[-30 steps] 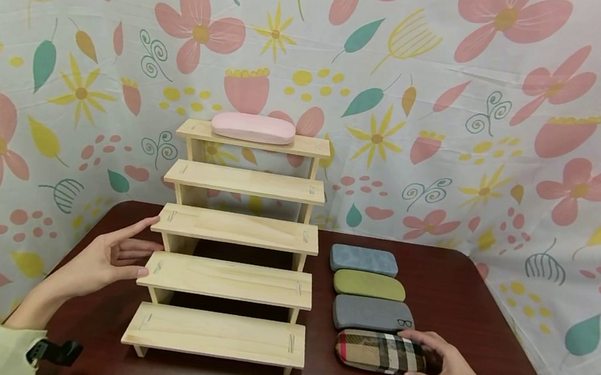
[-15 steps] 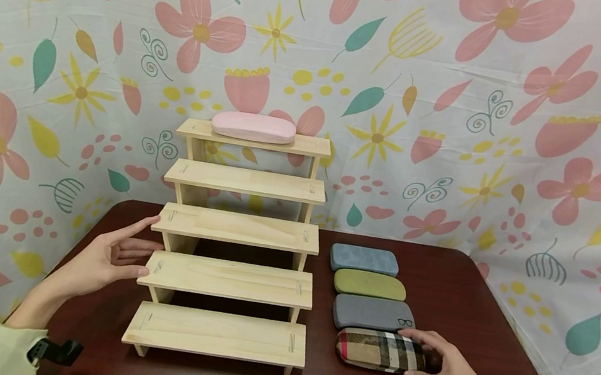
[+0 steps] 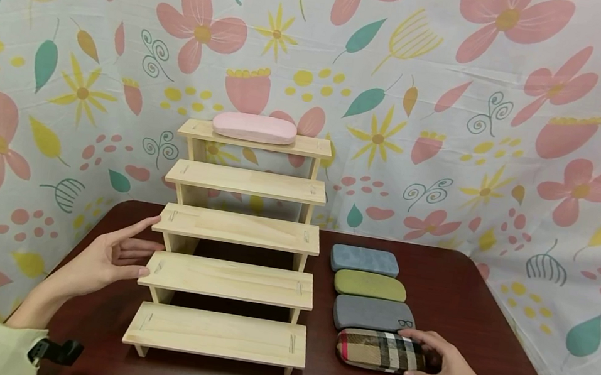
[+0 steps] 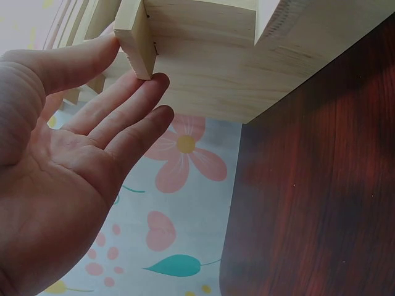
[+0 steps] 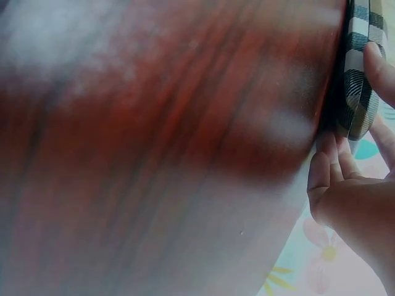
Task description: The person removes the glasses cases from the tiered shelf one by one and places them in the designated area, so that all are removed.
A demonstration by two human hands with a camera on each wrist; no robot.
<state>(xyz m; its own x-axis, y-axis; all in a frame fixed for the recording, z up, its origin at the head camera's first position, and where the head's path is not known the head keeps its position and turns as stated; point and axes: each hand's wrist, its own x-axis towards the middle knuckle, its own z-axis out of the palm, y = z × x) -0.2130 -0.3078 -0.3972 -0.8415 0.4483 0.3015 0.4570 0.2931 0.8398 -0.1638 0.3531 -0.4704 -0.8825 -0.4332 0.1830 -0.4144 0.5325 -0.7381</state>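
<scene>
A five-step wooden display stand (image 3: 231, 280) stands on a dark red table (image 3: 464, 285). A pink glasses case (image 3: 254, 127) lies on its top step. My left hand (image 3: 149, 247) is flat, with straight fingers touching the stand's left side by the second and third steps; the left wrist view shows the fingertips (image 4: 154, 83) against the stand's wood (image 4: 203, 68). On the right, my right hand (image 3: 408, 355) curls round the right end of a plaid glasses case (image 3: 378, 350). In the right wrist view the thumb and fingers (image 5: 327, 160) hug the plaid case (image 5: 357, 68).
Behind the plaid case lie a grey case (image 3: 372, 314), a green case (image 3: 370, 285) and a blue case (image 3: 364, 260) in a row. Floral cloth (image 3: 459, 107) walls the table at the back and sides. The four lower steps carry nothing.
</scene>
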